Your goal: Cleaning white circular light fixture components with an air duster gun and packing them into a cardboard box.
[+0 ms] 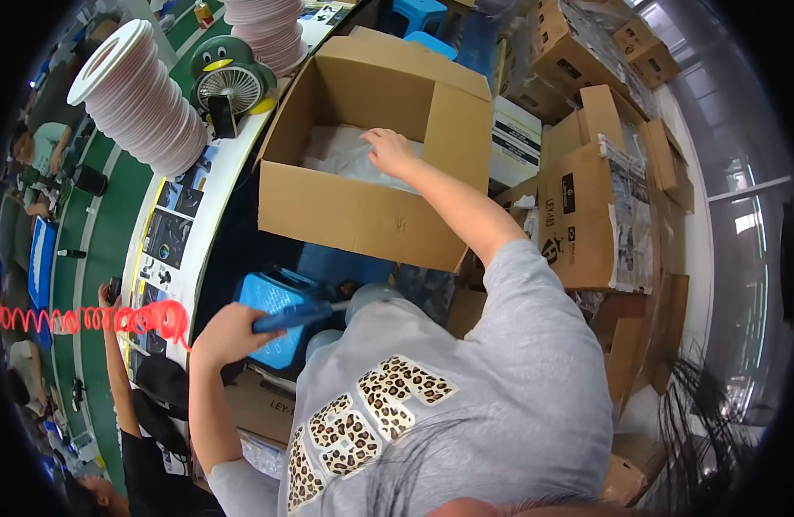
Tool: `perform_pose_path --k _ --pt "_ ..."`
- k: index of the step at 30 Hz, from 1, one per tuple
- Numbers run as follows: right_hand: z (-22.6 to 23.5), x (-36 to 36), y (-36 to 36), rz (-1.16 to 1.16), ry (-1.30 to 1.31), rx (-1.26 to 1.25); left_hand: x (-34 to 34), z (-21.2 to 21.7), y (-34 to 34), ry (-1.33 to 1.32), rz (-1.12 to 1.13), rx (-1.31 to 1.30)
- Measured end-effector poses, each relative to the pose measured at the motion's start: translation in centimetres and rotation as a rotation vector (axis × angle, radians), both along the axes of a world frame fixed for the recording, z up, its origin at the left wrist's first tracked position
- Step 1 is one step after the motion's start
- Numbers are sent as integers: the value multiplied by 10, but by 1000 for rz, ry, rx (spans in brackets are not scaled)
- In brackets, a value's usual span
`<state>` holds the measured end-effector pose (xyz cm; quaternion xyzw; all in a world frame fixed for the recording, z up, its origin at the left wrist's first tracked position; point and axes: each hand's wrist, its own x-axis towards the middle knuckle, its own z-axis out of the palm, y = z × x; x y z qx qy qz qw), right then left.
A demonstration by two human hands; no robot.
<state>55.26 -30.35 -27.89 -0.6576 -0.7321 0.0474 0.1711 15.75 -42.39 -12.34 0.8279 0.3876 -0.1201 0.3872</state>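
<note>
My left hand [229, 334] is closed around a blue air blow gun [289, 317], a handled tool with a slim metal tip pointing right. A red coiled hose [95, 318] runs in from the left and ends beside this hand. My right hand [390, 152] reaches over the near wall into an open cardboard box [362, 209]. Its fingers are loosely bent and apart, with nothing visible in them. Below them, clear plastic bags [337, 148] lie in the box; whether the fingertips touch the plastic, I cannot tell.
Left of the box, a white bench [177, 237] carries wound spools [147, 108], a penguin-shaped fan [229, 77] and a phone [222, 116]. A blue plastic stool [281, 302] stands below. Stacked cartons [578, 207] fill the right. A co-worker's arm [121, 370] is at lower left.
</note>
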Motion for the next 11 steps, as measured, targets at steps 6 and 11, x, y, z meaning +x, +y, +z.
perform_pose_path --k 6,11 --pt "-18 -15 1 141 -291 105 17 13 -6 -166 16 2" --pt "-20 -30 4 250 -450 212 22 5 -4 -343 154 -84"
